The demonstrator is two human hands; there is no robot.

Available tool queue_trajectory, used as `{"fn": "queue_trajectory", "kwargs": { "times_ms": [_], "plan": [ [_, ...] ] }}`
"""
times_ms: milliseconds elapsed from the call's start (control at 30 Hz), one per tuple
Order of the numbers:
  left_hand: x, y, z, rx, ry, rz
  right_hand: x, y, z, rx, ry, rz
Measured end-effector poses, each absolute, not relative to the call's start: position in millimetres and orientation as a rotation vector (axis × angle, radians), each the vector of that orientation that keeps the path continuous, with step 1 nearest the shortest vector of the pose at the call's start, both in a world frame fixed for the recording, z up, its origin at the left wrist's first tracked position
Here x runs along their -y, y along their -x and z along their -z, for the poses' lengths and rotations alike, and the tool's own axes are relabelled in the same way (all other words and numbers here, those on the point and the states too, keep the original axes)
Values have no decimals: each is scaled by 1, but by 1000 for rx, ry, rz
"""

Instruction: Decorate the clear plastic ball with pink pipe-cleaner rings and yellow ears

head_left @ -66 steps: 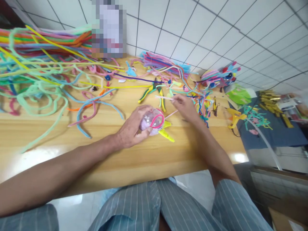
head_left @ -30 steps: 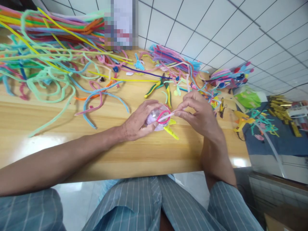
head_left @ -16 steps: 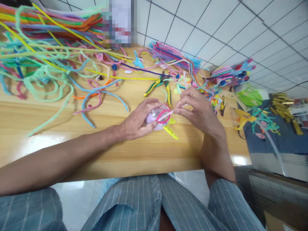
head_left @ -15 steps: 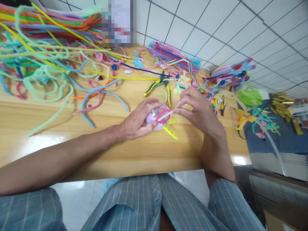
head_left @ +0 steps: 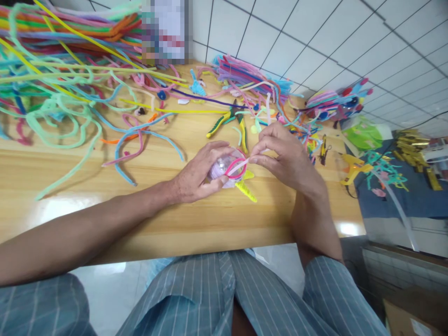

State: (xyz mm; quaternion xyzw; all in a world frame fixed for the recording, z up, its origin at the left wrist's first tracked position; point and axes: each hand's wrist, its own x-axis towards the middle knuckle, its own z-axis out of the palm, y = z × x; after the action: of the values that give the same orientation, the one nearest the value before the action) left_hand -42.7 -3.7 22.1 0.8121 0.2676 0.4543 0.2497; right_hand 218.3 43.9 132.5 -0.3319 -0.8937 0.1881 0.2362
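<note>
My left hand (head_left: 201, 175) is wrapped round a pale purple pipe-cleaner craft (head_left: 216, 173), which has a clear, shiny middle, a hot-pink ring at its right side and yellow pointed pieces (head_left: 247, 192) sticking out below. In my right hand (head_left: 280, 151) a light pink pipe cleaner (head_left: 238, 166) is pinched between thumb and fingers. One end of that strip reaches the pink ring; the other stands up past my knuckles. My left palm hides part of the craft. Just beyond lie green-and-yellow pliers (head_left: 220, 123), handles spread.
Loose pipe cleaners (head_left: 66, 121) tangle across the table's left, with a thick bundle behind them. Another bundle (head_left: 245, 77) lies at the back by the tiled wall (head_left: 280, 37). A yellow glue gun (head_left: 353, 169) sits at the right edge, near a green bag (head_left: 364, 135).
The whole view has shifted slightly, so things appear a little farther left. Both hands keep their grips, and the pink strip stays at the ring.
</note>
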Motion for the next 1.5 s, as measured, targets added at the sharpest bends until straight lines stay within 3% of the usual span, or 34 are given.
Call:
{"fn": "queue_trajectory", "kwargs": {
  "times_ms": [1500],
  "plan": [
    [8,38,-19,-777,-2093,-1323,-16,-203,-107,2321,886,-274]
  ]
}}
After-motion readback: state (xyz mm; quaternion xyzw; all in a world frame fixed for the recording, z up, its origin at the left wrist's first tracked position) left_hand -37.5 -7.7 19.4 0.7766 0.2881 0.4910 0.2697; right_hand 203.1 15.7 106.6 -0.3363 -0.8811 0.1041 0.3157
